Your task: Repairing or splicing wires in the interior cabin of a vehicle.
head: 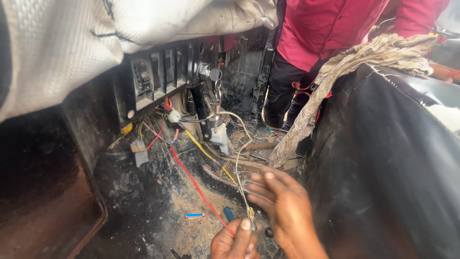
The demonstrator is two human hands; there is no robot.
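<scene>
Under a dashboard (158,72), the left hand (235,242) pinches a wire bundle (249,211) between thumb and fingers; the right hand (282,206) hovers beside it, fingers spread, holding nothing.

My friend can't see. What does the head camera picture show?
Two hands, the left hand and right hand, pinch thin wires low in a dirty vehicle footwell. A red wire and yellow wire run up to a dark switch panel. A person in a red shirt stands behind.

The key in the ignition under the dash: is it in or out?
In. The key sits in the ignition lock with its chain hanging straight down. Which position it is turned to, I cannot tell.
</scene>
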